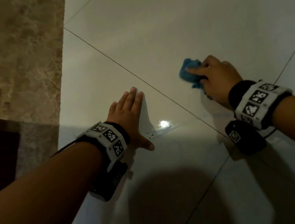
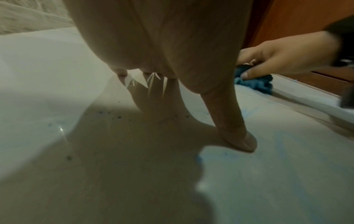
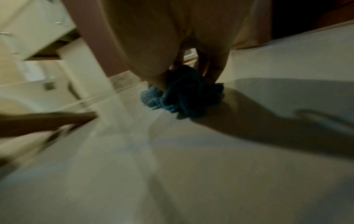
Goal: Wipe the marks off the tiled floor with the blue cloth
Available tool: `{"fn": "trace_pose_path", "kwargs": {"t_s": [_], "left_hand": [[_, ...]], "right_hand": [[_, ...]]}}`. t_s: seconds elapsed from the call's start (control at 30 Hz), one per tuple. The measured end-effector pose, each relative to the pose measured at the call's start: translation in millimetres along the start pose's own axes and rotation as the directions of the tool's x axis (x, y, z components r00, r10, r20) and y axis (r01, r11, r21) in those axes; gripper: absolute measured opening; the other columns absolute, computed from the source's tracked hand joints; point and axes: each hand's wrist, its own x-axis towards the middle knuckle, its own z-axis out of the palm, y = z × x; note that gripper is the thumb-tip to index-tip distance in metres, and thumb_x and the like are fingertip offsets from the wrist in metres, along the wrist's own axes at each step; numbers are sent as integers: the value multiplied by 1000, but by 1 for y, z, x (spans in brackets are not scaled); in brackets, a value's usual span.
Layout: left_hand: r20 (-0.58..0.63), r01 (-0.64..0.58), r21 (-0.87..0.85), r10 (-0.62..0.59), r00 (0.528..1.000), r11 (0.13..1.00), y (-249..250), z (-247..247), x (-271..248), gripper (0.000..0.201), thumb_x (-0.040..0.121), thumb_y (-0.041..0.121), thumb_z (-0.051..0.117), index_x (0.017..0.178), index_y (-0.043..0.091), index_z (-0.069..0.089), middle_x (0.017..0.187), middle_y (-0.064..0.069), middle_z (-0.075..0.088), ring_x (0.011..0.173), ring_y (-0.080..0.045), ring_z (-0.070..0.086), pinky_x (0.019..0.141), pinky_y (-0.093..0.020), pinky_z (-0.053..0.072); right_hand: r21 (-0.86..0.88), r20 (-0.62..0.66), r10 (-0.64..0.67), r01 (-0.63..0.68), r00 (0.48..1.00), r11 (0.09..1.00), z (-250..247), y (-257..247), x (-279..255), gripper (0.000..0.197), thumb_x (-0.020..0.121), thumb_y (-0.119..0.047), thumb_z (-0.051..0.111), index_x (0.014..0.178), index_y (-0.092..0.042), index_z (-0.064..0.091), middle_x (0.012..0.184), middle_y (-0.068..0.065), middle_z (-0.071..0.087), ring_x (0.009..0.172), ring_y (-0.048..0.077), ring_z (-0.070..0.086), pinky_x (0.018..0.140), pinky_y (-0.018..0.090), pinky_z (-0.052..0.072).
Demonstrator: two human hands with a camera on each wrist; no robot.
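Blue cloth point(image 1: 190, 73): bunched into 1 wad, pressed to the tiled floor point(image 1: 175, 18) beyond the dark grout line point(image 1: 136, 77), on the far side from the specks.
Right hand point(image 1: 215, 78): fingers curled round the cloth, forefinger laid along its top, gripping it against the tile; cloth wad seen under the fingers in the right wrist view point(image 3: 184, 97).
Marks point(image 1: 150, 133): small dark specks on the near side of the grout line, just beside the left thumb; faint blue smears near the thumb tip in the left wrist view point(image 2: 199, 158); more specks there point(image 2: 109, 114).
Left hand point(image 1: 129, 117): flat and spread wide, palm down on the tile on the near side of the grout line, holding nothing, apparently bracing.
Glare point(image 1: 164, 123): 1 bright reflection between the specks and the grout line.
Brown stone wall point(image 1: 11, 57): well apart from the grout line, past the left hand.
Step in hand: wiping under way, judged from cloth pressed to tile; specks not yet cleared.
Next move calls for: bringing the cloth back across the grout line to the specks, firm downward pressure, short strokes, likely shifting the left thumb aside to clear the way.
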Motion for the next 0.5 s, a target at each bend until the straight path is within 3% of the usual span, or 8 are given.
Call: {"fn": "trace_pose_path", "kwargs": {"t_s": [0.07,0.13,0.2,0.27,0.33,0.4,0.5], "left_hand": [[3,5,1,-5,1000,1000,0,-1,1,150,54,73,76,147,18,-28,155,-2,-32,146,-22,-21,117,-41,-6],[2,14,10,-14,1000,1000,2,-2,2,151,53,74,75,147,17,-28,155,-3,-32,146,-23,-20,118,-42,-5],[4,20,19,-20,1000,1000,3,-2,2,151,53,77,73,147,17,-28,155,-3,-32,146,-24,-20,118,-43,-4],[10,20,-5,-20,1000,1000,4,-1,2,150,53,78,71,146,17,-29,154,-2,-34,145,-23,-22,118,-44,-5],[13,19,-24,-19,1000,1000,7,-1,1,149,53,79,70,146,18,-30,153,-1,-35,144,-23,-24,117,-46,-7],[6,1,-8,-1,1000,1000,11,-4,2,149,54,78,70,145,19,-32,153,-2,-37,143,-23,-27,116,-48,-9],[-11,-35,11,35,999,999,22,-12,7,149,54,79,70,145,17,-31,153,-3,-37,143,-23,-27,115,-49,-11]], "right_hand": [[-60,71,-162,166,984,984,12,-24,-22,47,86,-7,56,126,-33,56,118,8,49,101,34,48,93,35,42],[-96,198,-325,349,925,932,24,-45,-48,47,88,-17,55,129,-40,51,124,2,47,104,30,42,89,28,35],[-115,275,-377,419,885,901,25,-47,-53,45,90,-24,54,129,-45,48,126,-3,44,105,25,41,84,23,31],[-85,194,-321,342,927,936,15,-30,-33,43,89,-20,54,125,-42,54,124,0,47,106,29,45,88,30,38],[-99,46,-149,153,988,983,-3,-3,-8,41,89,-17,49,124,-35,57,122,7,49,106,33,49,91,36,42],[-200,0,-41,40,999,979,-16,17,0,43,91,-13,44,128,-31,54,121,12,49,104,32,49,86,34,39],[-113,42,-92,96,995,989,-8,4,-24,40,88,-9,53,124,-26,59,116,12,52,101,33,51,83,19,35]]}}
